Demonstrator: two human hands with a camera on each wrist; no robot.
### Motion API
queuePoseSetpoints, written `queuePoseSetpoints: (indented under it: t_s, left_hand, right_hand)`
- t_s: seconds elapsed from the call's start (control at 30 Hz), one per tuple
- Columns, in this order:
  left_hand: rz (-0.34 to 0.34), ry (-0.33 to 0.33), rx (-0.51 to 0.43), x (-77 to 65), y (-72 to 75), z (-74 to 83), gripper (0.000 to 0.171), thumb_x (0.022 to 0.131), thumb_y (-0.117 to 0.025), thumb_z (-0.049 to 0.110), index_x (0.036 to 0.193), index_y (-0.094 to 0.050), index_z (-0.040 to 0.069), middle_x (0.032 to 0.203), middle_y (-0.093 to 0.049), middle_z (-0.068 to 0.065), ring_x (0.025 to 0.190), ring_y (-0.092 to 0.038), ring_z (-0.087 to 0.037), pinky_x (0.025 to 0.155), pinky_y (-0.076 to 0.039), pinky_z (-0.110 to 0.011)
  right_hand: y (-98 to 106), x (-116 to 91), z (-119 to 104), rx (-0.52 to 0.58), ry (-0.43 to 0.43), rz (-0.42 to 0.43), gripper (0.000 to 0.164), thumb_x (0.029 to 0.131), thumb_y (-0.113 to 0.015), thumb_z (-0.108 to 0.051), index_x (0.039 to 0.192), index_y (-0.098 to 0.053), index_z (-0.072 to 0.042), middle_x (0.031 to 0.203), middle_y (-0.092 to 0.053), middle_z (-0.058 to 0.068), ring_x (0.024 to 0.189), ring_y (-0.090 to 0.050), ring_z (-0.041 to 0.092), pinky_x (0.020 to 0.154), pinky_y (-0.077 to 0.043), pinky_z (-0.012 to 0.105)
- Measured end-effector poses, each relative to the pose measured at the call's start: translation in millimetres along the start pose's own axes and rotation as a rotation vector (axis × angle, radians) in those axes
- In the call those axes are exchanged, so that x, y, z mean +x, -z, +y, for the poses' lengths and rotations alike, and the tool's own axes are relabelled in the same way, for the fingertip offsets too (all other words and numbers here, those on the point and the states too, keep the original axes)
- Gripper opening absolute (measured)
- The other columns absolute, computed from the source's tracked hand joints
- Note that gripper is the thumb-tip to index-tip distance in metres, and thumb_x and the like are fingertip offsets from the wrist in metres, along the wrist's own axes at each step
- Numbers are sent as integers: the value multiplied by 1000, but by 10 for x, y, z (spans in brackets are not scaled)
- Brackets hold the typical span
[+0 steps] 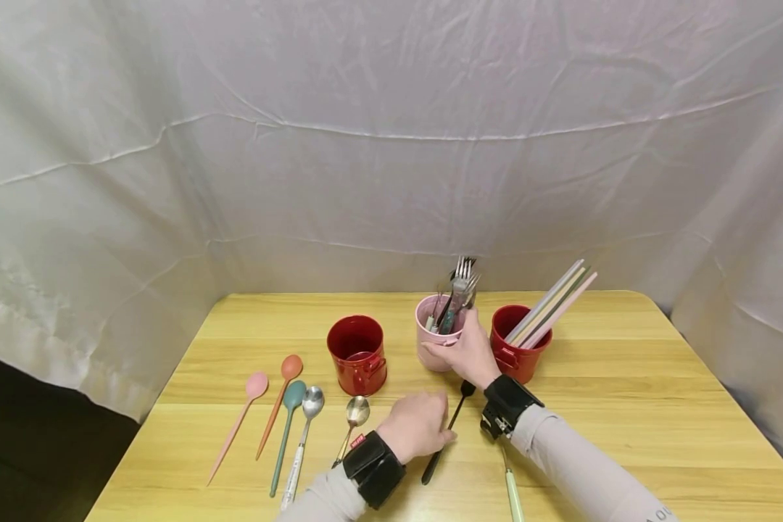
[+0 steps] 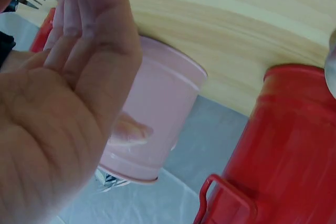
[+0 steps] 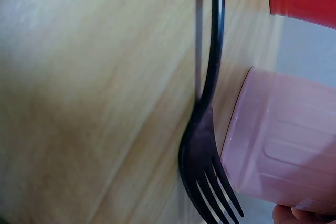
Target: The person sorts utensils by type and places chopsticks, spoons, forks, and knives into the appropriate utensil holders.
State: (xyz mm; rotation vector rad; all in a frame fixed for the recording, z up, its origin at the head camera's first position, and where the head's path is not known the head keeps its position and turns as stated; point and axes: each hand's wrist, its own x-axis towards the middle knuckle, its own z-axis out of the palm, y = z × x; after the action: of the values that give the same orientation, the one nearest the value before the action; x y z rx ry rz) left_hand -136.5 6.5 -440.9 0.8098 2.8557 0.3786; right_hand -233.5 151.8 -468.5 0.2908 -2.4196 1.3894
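My right hand point(image 1: 471, 351) holds the pink cup point(image 3: 294, 145) near its rim, thumb across the front and fingers around the right side. Several forks point(image 1: 462, 279) stand in that cup, tines up. Over the table in front of it, my left hand point(image 1: 414, 424) hangs at the handle of a black fork point(image 3: 199, 145). In the left wrist view its fingers are fairly straight, with the thumb apart from them. The black fork slants across the table, its tined end close to the pink cup. Whether the left fingertips touch the handle is hidden.
A red mug point(image 1: 341, 362) stands left of the pink cup; another red mug point(image 1: 522, 370) with several straws point(image 1: 554, 304) stands to the right. Several spoons point(image 1: 293, 395) lie at the left. A light-green-handled utensil point(image 1: 512, 496) lies under my right forearm. A pale curtain point(image 1: 391, 181) hangs behind.
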Motion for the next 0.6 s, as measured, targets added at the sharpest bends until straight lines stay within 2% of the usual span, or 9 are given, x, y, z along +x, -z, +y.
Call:
queuePoseSetpoints:
  t_s: [0.13,0.37,0.6]
  left_hand:
    - [-42,23,25,26,-53,2,33,76,-75,38,81,-52,15,68,-52,3,68,-58,-17,56,-45,-32]
    - [-46,46,38,36,-100,-19,30,76,-76,34,79,-54,15,70,-55,1,69,-60,-19,57,-47,-33]
    - [-65,49,-9,22,-86,-70,25,77,-75,29,72,-54,17,67,-52,5,65,-56,-14,56,-45,-29]
  right_hand:
    - [-2,0,2,-2,-6,-6,87,64,-86,-34,127,-34,-4,118,-55,14,106,-57,25,95,-46,43]
    - [-5,-4,-4,7,0,-8,87,64,-87,-31,128,-34,-4,119,-55,14,106,-57,25,96,-46,43]
    - [8,-8,-22,16,1,-4,86,64,-87,-31,126,-35,-2,117,-56,15,105,-57,27,94,-46,45]
